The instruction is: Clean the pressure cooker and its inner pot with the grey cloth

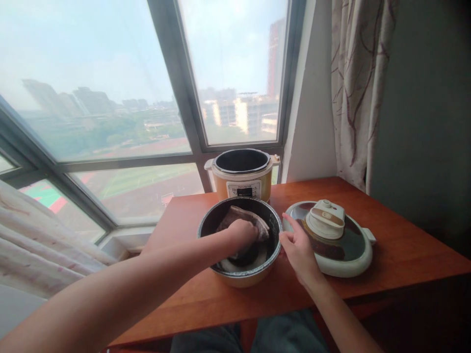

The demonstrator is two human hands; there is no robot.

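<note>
The cloth (246, 221) is pressed inside the inner pot (221, 272) by the closed left hand (242, 234) (the nearer one); the pot's rim is steadied from the right by the loosely spread right hand (299, 250).

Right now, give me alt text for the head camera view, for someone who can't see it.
A person's left hand presses a grey cloth inside a dark inner pot on a wooden table, while the right hand steadies the rim. A cooker base stands behind by the window, its lid lying to the right.

inner pot (240, 274): we find it mid-bench (405, 245), cloth (245, 220) inside
cooker (243, 176): at 12 o'clock behind it
lid (333, 240): at 3 o'clock beside it
</note>
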